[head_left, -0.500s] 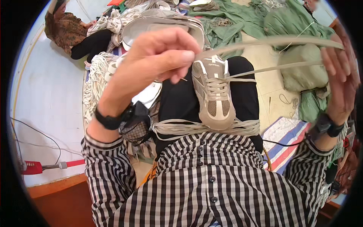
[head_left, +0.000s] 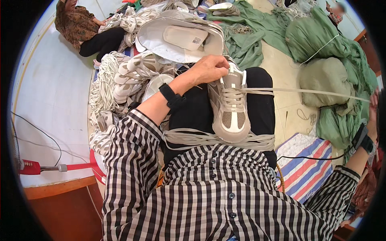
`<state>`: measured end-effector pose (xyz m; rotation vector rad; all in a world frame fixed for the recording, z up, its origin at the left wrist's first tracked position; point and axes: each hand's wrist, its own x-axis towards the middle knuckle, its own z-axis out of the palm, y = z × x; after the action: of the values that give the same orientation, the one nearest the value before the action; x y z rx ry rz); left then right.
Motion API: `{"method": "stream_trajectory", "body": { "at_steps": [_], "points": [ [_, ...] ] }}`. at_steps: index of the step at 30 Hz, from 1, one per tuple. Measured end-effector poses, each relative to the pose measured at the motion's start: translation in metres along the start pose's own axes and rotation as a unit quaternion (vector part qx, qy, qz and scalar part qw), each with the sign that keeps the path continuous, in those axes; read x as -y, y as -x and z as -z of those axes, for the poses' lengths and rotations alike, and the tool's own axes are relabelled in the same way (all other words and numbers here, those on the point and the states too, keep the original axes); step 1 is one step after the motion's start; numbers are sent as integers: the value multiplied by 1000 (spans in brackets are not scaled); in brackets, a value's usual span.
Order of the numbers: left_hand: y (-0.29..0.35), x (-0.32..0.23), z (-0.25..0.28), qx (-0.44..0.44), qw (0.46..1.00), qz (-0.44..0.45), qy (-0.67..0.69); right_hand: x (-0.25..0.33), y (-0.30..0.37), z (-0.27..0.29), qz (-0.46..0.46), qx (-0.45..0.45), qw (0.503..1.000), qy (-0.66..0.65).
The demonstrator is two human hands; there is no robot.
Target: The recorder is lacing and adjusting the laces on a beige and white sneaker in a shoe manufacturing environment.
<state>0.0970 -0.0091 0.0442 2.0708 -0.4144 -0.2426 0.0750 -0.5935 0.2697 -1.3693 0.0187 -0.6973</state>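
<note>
A beige and grey sneaker [head_left: 232, 116] rests on my lap between my black-trousered thighs, toe toward me. Its front is laced in crossing rows. My left hand [head_left: 211, 69] is closed at the upper left of the opening, fingers bent onto the shoe beside its tongue; the fingertips are partly hidden. From the eyelets a flat beige shoelace [head_left: 311, 92] stretches tight to the far right. There my right hand [head_left: 374, 105], partly cut off by the dark rim, is closed on its end. A bundle of loose laces [head_left: 185, 137] lies across my lap below the toe.
Beyond my knees stands a white-lined container [head_left: 150, 38] with an insole-shaped piece inside. Pale shoes [head_left: 130, 82] and white laces [head_left: 103, 86] pile up at left. Green sacks [head_left: 317, 40] lie at right, above a striped sheet [head_left: 305, 164]. Another person [head_left: 80, 30] sits far left.
My left hand has come down and right, from in the air to the sneaker's opening. My right hand has moved lower and outward, drawing the looped lace into a straight line.
</note>
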Motion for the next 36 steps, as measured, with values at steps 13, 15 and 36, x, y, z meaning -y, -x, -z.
{"method": "stream_trajectory", "body": {
  "at_steps": [13,15,36],
  "points": [
    [-10,-1,15,175,981,12,89,-173,146,-112,-201,367,887,194],
    [-4,5,9,151,962,2,227,-180,181,-154,-226,426,864,145],
    [-5,14,0,136,963,19,232,-178,269,-253,187,471,793,337]
  ]
}}
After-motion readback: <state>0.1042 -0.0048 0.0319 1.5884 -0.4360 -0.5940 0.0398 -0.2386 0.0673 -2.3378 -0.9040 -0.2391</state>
